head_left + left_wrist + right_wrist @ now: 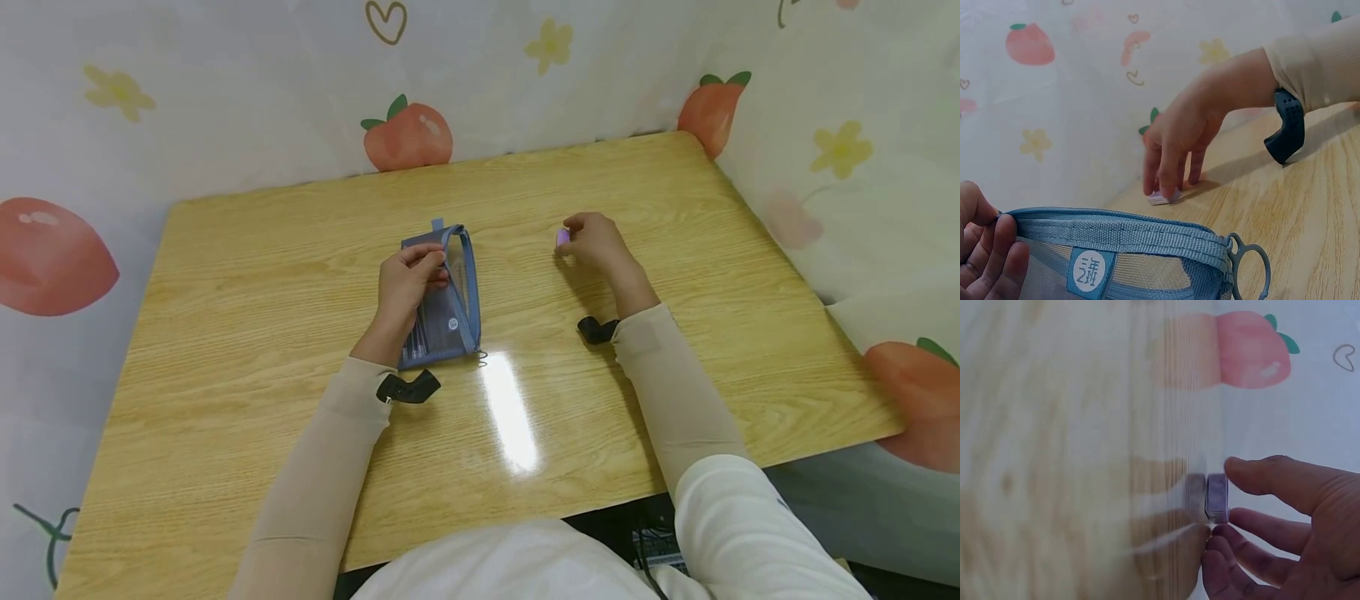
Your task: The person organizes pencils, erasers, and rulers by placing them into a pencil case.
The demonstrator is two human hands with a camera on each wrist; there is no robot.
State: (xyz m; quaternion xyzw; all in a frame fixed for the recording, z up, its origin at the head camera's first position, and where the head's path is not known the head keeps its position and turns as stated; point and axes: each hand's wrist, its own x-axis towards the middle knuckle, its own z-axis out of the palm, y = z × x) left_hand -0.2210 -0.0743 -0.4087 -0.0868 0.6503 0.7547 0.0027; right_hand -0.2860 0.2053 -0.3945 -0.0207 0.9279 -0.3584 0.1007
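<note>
A blue mesh zip pouch [438, 321] lies on the table, its zipped side gaping. My left hand [408, 279] pinches the pouch's edge between thumb and fingers. In the left wrist view, the pouch [1129, 231] shows a round label and a ring [1250, 269] at its end. To the right of the pouch, my right hand [597, 242] holds a small purple block [562, 237], which looks like an eraser, at the tabletop. Seen from the right wrist, thumb and fingertips meet opposite ends of the block [1217, 498]. Thin, pale sticks show through the mesh.
The wooden table [262, 275] stretches to a patterned wall covering [300, 100] behind and at the right. Light glares off the tabletop between the arms. Black wrist devices [408, 387] sit at both cuffs. A keyboard [660, 550] shows below the front edge.
</note>
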